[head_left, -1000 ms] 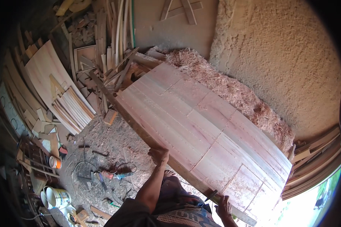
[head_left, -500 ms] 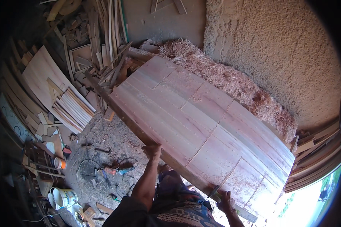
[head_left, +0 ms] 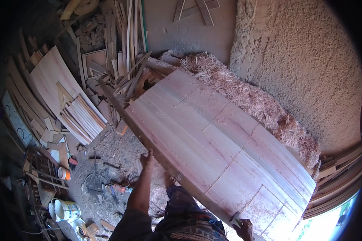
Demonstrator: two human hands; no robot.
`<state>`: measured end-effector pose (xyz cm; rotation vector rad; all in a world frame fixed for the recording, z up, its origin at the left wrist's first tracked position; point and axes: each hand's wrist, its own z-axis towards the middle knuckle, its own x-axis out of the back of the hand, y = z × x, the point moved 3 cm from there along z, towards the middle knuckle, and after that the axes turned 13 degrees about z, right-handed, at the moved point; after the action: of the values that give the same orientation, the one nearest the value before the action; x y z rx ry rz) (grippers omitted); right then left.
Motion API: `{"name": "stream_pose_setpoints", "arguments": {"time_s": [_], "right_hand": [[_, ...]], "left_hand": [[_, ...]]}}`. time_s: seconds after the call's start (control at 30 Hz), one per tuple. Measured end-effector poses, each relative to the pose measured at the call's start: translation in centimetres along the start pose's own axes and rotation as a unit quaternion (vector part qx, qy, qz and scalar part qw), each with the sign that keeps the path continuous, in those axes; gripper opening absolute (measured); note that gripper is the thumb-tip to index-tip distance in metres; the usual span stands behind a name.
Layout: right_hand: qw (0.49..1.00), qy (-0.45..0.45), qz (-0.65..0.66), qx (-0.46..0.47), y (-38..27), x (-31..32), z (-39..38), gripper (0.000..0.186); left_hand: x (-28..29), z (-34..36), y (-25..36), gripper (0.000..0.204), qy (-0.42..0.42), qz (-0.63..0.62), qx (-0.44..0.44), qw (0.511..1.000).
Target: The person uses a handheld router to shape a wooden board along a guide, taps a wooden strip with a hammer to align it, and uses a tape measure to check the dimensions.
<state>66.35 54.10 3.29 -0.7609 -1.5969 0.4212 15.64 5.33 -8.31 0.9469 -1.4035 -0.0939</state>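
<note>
A large pale panel of joined boards (head_left: pixel 189 132) lies slanting before me, with sawdust on it and dark seams across it. Along its near edge runs a long, narrow wooden plank (head_left: pixel 149 143), its far end jutting past the panel's left corner. My left hand (head_left: pixel 146 158) is at the plank's outer side, fingers closed at its edge and partly hidden. Lower right, beside the near edge, my right hand (head_left: pixel 244 229) is closed round a small tool with green and pale parts (head_left: pixel 235 219). Its kind is unclear.
Wood shavings (head_left: pixel 245 86) are heaped behind the panel against a rough wall. Offcuts and strips (head_left: pixel 122 40) lean at the back left, near a curved sheet (head_left: pixel 52 76). Tools and a cable litter the floor, with white buckets (head_left: pixel 66 209) at lower left.
My left hand has slid along the plank toward its far left end. My right hand stays by the near edge with the tool. The whole view has shifted slightly.
</note>
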Motion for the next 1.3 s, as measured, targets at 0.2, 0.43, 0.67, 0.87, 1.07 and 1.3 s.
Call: {"name": "stream_pose_setpoints", "arguments": {"time_s": [0.2, 0.43, 0.67, 0.87, 1.07, 1.3], "right_hand": [[0.979, 0.160, -0.003, -0.126, -7.7, -3.6, 10.4, 0.037], [0.934, 0.253, -0.005, -0.251, -14.9, -6.3, 18.0, 0.044], [0.921, 0.189, -0.009, -0.340, -15.2, -7.7, 17.4, 0.054], [0.910, 0.200, 0.038, -0.362, -16.3, -8.1, 19.0, 0.061], [0.906, 0.171, 0.007, -0.387, -14.9, -9.4, 18.4, 0.061], [0.906, 0.185, -0.023, -0.381, -17.5, -7.9, 21.3, 0.055]], "left_hand": [[3.8, 22.8, -1.3, 0.084, -0.051, -0.283, 0.211, 0.934], [3.9, 32.0, 3.6, 0.066, -0.223, -0.266, 0.095, 0.933], [-4.0, 32.4, 13.9, 0.072, -0.360, -0.331, 0.030, 0.872], [-8.3, 24.3, 29.3, 0.071, -0.402, -0.337, -0.018, 0.851], [-11.2, 19.5, 34.5, 0.071, -0.448, -0.340, -0.032, 0.826], [-10.8, 19.2, 36.6, 0.070, -0.448, -0.358, -0.030, 0.819]]}}
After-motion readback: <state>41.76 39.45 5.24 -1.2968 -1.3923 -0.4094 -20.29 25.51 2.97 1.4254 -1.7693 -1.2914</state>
